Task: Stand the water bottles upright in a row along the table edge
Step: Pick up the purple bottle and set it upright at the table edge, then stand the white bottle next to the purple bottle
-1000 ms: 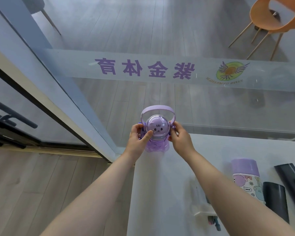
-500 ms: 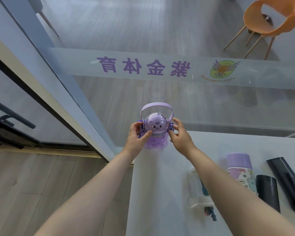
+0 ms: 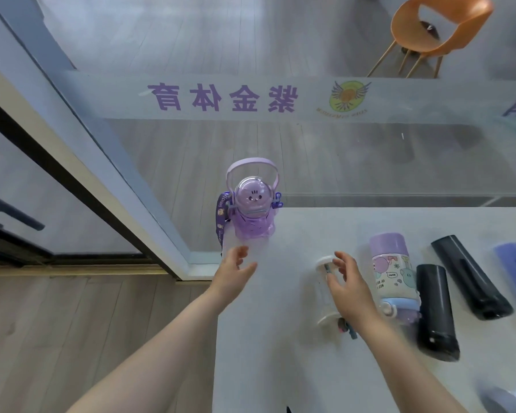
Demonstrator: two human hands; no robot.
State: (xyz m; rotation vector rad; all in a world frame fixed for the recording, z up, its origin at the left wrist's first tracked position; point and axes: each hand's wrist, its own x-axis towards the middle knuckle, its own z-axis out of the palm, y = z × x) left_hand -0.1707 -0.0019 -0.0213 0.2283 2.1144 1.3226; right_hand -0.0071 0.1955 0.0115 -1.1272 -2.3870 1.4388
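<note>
Your purple bottle (image 3: 252,210) stands upright at the table's (image 3: 280,353) far left corner, handle up. Both your left hand (image 3: 233,274) and right hand (image 3: 347,281) are loose, holding nothing. The right one hovers over a clear bottle (image 3: 325,289) lying flat, long axis running far-to-near.

The purple bottle (image 3: 252,210) stands upright at the white table (image 3: 280,353)'s far-left corner, at eleven o'clock from the empty left hand (image 3: 233,272). The right hand (image 3: 347,286) (fingers spread) hovers over a clear lying bottle (image 3: 325,290); four more lie toward three o'clock.
</note>
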